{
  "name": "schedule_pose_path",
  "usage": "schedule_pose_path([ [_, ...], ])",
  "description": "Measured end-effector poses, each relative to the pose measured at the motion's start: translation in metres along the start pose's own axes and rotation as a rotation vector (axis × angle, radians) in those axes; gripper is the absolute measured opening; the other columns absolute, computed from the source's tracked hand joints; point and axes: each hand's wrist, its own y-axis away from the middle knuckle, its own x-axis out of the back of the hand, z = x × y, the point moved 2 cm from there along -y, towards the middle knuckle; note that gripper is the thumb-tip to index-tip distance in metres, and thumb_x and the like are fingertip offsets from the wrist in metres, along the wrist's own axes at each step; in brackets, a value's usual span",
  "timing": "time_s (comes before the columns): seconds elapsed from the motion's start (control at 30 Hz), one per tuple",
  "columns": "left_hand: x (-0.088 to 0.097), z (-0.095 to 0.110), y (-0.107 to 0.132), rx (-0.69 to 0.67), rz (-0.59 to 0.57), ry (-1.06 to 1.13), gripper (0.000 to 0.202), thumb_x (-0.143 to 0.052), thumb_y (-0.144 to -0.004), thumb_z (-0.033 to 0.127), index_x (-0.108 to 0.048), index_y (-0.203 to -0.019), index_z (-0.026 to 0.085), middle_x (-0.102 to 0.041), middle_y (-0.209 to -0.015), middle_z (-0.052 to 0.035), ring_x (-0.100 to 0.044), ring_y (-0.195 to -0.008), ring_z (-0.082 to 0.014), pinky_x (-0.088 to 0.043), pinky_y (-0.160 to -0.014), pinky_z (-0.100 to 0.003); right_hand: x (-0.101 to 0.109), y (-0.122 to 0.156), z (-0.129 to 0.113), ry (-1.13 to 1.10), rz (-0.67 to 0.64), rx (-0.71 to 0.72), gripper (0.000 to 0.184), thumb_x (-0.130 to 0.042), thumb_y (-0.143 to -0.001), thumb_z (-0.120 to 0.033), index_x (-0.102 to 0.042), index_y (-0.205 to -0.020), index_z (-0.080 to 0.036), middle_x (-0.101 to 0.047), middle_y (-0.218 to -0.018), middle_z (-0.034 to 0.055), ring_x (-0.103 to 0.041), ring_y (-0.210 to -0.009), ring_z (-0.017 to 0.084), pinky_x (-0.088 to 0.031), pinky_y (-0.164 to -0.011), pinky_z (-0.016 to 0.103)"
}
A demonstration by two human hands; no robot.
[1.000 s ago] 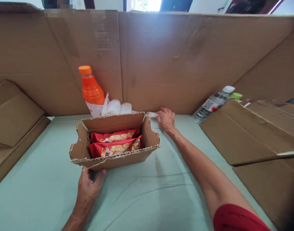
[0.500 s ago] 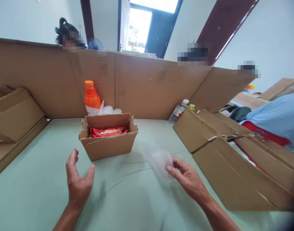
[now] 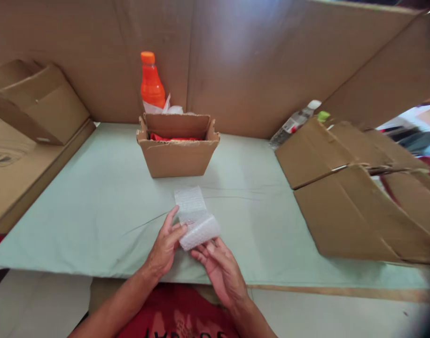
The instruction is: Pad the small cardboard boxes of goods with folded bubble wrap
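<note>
Both my hands hold a folded sheet of bubble wrap (image 3: 195, 217) over the near edge of the green-covered table (image 3: 95, 197). My left hand (image 3: 165, 246) grips its left side with thumb and fingers closed on it. My right hand (image 3: 220, 267) supports it from below, fingers curled against the rolled end. Farther back stands a small open cardboard box (image 3: 177, 152) with red snack packets (image 3: 172, 138) just showing inside.
An orange drink bottle (image 3: 151, 84) and more bubble wrap (image 3: 172, 109) stand behind the box against a tall cardboard wall (image 3: 253, 61). A clear water bottle (image 3: 294, 123) leans at right by flattened cartons (image 3: 352, 202). More flat cardboard (image 3: 27, 122) lies at left.
My right hand has brought the bubble wrap from beside the box to the near table edge. My left hand left the box and took hold of the wrap. The view tilted down.
</note>
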Motion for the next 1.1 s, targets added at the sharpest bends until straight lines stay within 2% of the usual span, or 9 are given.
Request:
schedule_pose_path([
  [0.1,0.009,0.01,-0.001,-0.006,0.033,-0.083,0.091,-0.082,-0.067,0.037,-0.043,-0.147,0.017,-0.068,-0.084,-0.0005,-0.06,-0.076,-0.0143,-0.045,-0.073,-0.025,0.011,0.021,0.014,0.14,-0.146,-0.207,0.046,-0.076,-0.082,-0.045,-0.065,-0.119,-0.02,-0.074,-0.11,0.0121,-0.07,-0.099,0.024,-0.054,-0.075,0.032],
  [0.2,0.021,0.017,0.0,-0.068,0.061,-0.236,0.064,-0.078,-0.068,0.033,-0.063,-0.127,0.015,-0.064,-0.078,0.0013,-0.05,-0.067,-0.0099,-0.038,-0.064,-0.022,0.035,0.029,0.001,0.422,-0.21,-0.257,0.041,-0.076,-0.082,-0.05,-0.072,-0.108,-0.019,-0.077,-0.099,0.0112,-0.071,-0.087,0.022,-0.053,-0.071,0.031],
  [0.3,0.031,0.024,0.001,-0.09,0.065,-0.381,0.048,-0.071,-0.071,0.031,-0.069,-0.116,0.015,-0.065,-0.08,0.0003,-0.046,-0.064,-0.0093,-0.034,-0.059,-0.022,0.053,0.02,-0.032,0.625,-0.059,-0.081,0.038,-0.073,-0.084,-0.052,-0.072,-0.105,-0.021,-0.076,-0.105,0.0115,-0.071,-0.091,0.023,-0.054,-0.076,0.035],
  [0.43,0.032,0.03,0.006,-0.137,-0.023,-0.533,0.038,-0.062,-0.077,0.028,-0.072,-0.113,0.018,-0.067,-0.084,-0.0005,-0.049,-0.066,-0.0109,-0.036,-0.061,-0.023,0.045,-0.016,-0.056,0.682,0.014,0.05,0.052,-0.07,-0.086,-0.052,-0.059,-0.128,-0.022,-0.07,-0.122,0.0142,-0.07,-0.102,0.026,-0.055,-0.076,0.035],
  [0.57,0.027,0.034,0.011,-0.253,-0.205,-0.707,0.035,-0.053,-0.08,0.018,-0.076,-0.106,0.021,-0.071,-0.098,-0.0024,-0.059,-0.08,-0.0139,-0.043,-0.072,-0.025,0.02,-0.057,-0.041,0.615,-0.085,0.086,0.067,-0.074,-0.08,-0.045,-0.051,-0.139,-0.022,-0.072,-0.102,0.0063,-0.067,-0.086,0.019,-0.052,-0.069,0.03],
  [0.7,0.029,0.037,0.009,-0.315,-0.346,-0.864,0.039,-0.052,-0.076,0.013,-0.077,-0.104,0.021,-0.07,-0.099,-0.0038,-0.061,-0.087,-0.0157,-0.045,-0.076,-0.027,0.009,-0.078,-0.028,0.576,-0.048,0.255,0.041,-0.073,-0.08,-0.037,-0.068,-0.118,-0.022,-0.068,-0.083,-0.001,-0.061,-0.073,0.014,-0.049,-0.069,0.028],
  [0.8,0.035,0.035,0.006,-0.306,-0.369,-0.908,0.034,-0.054,-0.078,0.018,-0.077,-0.104,0.019,-0.066,-0.095,-0.0049,-0.059,-0.082,-0.0157,-0.046,-0.073,-0.027,0.013,-0.08,-0.027,0.557,0.131,0.442,0.026,-0.07,-0.083,-0.034,-0.072,-0.105,-0.021,-0.071,-0.095,0.0027,-0.063,-0.083,0.015,-0.051,-0.079,0.031],
  [0.93,0.038,0.03,0.005,-0.342,-0.342,-0.951,0.033,-0.057,-0.081,0.023,-0.075,-0.108,0.018,-0.067,-0.099,-0.0052,-0.059,-0.084,-0.0161,-0.046,-0.072,-0.027,0.022,-0.082,-0.022,0.471,0.324,0.591,0.036,-0.068,-0.084,-0.031,-0.067,-0.118,-0.022,-0.07,-0.11,0.0047,-0.063,-0.096,0.017,-0.051,-0.086,0.032],
  [1.1,0.036,0.022,0.007,-0.34,-0.292,-1.035,0.034,-0.055,-0.083,0.022,-0.075,-0.11,0.017,-0.069,-0.093,-0.0036,-0.057,-0.076,-0.0143,-0.042,-0.067,-0.026,0.029,-0.09,-0.026,0.5,0.335,0.615,0.049,-0.067,-0.082,-0.028,-0.059,-0.13,-0.021,-0.063,-0.132,0.0083,-0.059,-0.118,0.021,-0.048,-0.103,0.038],
])
